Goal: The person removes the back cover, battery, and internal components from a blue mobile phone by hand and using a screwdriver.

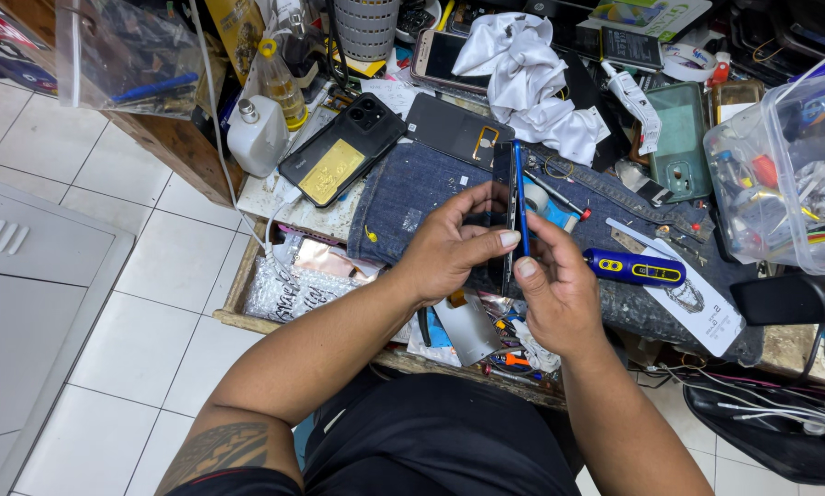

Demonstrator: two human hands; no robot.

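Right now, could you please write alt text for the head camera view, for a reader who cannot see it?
Two bare hands, left hand and right hand, hold a dark phone with a blue edge edge-on over a cluttered workbench. A blue and yellow screwdriver lies to the right on denim cloth.

A slim smartphone (509, 207) with a dark body and a bright blue side frame stands on edge, long axis pointing away from the viewer, its narrow side facing up, raised just above a denim-covered workbench between two hands.
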